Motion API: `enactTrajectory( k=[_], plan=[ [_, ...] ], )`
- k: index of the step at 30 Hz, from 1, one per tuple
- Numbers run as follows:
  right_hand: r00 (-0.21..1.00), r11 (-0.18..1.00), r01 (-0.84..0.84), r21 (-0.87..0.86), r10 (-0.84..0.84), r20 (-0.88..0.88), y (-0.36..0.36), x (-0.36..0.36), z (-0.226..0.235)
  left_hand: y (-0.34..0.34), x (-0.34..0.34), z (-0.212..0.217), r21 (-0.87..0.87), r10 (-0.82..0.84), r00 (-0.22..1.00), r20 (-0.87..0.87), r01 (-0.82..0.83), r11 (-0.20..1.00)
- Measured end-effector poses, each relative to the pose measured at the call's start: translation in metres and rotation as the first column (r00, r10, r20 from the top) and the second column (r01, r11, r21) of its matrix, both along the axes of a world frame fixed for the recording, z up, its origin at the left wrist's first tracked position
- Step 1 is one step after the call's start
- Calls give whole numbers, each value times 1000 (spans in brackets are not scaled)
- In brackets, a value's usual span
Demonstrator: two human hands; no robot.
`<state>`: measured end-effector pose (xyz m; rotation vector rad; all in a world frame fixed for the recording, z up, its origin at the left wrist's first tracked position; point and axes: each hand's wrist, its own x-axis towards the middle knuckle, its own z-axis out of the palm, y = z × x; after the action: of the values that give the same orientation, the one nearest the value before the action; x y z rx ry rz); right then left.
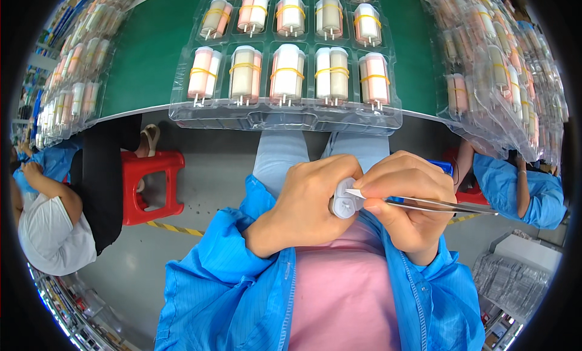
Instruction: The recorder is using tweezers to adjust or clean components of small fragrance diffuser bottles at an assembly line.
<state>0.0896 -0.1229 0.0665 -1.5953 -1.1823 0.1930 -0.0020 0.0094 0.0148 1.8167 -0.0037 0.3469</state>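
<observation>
My left hand (303, 199) is closed around a white bundle of cylinders (344, 208), held in front of my chest. The rounded ends face up toward me, and a small pin shows on one of them; the rest is hidden in the fist. At that end, my right hand (409, 196) pinches a small white pointed piece (354, 193) between thumb and fingertips. Silver tweezers (445, 207) also lie in the right hand, sticking out to the right. Whether the white piece touches the bundle I cannot tell.
Ahead, a clear plastic tray (285, 119) overhangs the green table (148, 66), holding banded white, pink and grey cylinder pairs with pins. Stacked trays flank it left and right. A red stool (151, 184) stands at left. Co-workers sit on both sides.
</observation>
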Motion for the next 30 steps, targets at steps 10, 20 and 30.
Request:
enactTrajectory(
  k=[10, 20, 30],
  plan=[
    [972, 998, 50, -35, -40, 232, 3, -6, 0, -2, 2, -6, 185, 78, 997, -10, -75, 980],
    [980, 973, 195, 127, -187, -67, -13, -7, -6, -1, -1, 0, -41, 57, 995, -86, -60, 997],
    [935, 947, 248, 205, -178, -308, -15, -9, -16, 3, -2, 11, -450, -118, 979, -168, 31, 892]
  ],
)
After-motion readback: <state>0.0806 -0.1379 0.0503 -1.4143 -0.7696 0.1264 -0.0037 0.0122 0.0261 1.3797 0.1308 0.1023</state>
